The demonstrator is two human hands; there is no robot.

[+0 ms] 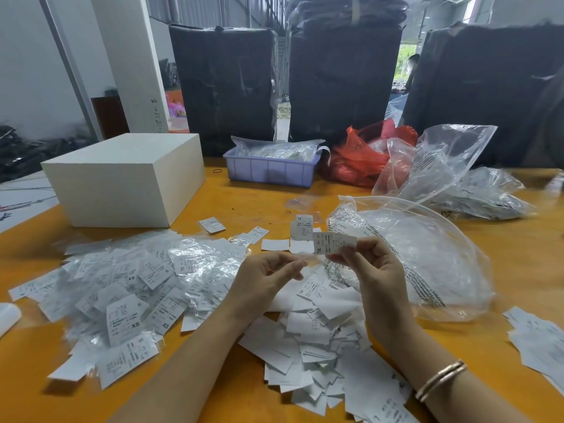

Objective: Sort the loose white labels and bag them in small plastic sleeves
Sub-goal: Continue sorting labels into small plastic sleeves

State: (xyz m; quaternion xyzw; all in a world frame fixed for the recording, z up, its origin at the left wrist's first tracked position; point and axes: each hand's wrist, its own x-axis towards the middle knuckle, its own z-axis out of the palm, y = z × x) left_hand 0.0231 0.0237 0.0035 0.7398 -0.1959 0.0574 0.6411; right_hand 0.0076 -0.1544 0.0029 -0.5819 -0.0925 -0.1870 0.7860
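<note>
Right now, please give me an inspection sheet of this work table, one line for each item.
Surface: orange table, mostly covered near the person.
Job's things: loose labels piled in the middle; bagged labels heaped at left; one XL label pinched by the right hand.
Clutter: white box, blue tray, red bag, big clear bag.
Hands: left hand pinches a small clear sleeve.
Cables: nothing seen.
Surroundings: tall black wrapped bundles behind the table.
</note>
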